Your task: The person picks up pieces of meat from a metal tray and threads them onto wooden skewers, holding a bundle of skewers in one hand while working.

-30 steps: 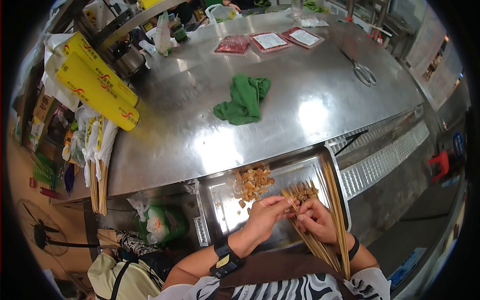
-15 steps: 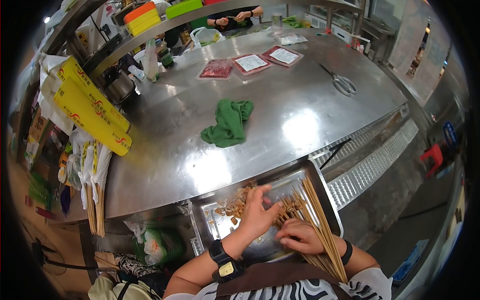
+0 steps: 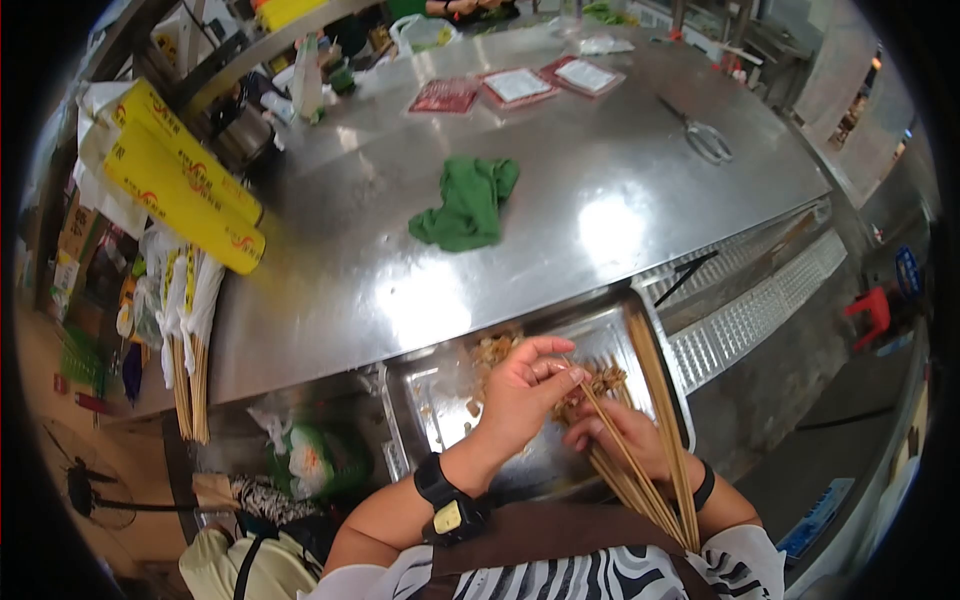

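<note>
Over the near tray (image 3: 440, 385), the left hand (image 3: 520, 395) pinches a meat bit at a skewer tip; the right hand (image 3: 625, 440) clasps the skewers (image 3: 625, 465). Thin, light, stiff sticks, probably greasy: best held mid-shaft.

I have one camera, worn on my head, looking forward and steeply down over the steel bench (image 3: 520, 230). It sits close above my own hands: my left hand (image 3: 520, 395) and right hand (image 3: 625, 440) fill the lower middle of the view, over the tray (image 3: 420, 400) at the bench's near edge. The wide lens bends the bench edges and darkens the frame's corners. The far edge, with another person's hands, lies at the top. No second view overlaps this one.
</note>
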A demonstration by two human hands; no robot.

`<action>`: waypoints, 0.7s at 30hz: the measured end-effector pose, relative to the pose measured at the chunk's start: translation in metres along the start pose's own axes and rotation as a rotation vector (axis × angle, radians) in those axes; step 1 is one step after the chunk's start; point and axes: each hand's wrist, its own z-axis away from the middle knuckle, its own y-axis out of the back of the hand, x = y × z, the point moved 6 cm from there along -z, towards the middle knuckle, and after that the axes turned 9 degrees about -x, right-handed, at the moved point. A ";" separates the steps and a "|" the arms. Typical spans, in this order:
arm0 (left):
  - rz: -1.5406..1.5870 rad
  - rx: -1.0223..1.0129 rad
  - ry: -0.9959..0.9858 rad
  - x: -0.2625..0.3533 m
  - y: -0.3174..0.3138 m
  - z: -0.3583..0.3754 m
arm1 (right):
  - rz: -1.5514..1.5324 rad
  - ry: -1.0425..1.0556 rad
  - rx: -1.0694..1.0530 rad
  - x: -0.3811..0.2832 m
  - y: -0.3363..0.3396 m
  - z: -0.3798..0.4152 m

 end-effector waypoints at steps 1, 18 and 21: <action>-0.005 -0.002 0.022 -0.001 0.006 0.004 | -0.143 -0.018 0.018 0.005 0.005 -0.001; -1.362 0.011 0.095 0.008 0.083 0.071 | 0.112 0.042 -0.017 -0.006 0.001 -0.004; -1.457 -0.033 0.091 -0.002 0.077 0.071 | 0.097 0.028 -0.007 -0.005 0.003 -0.003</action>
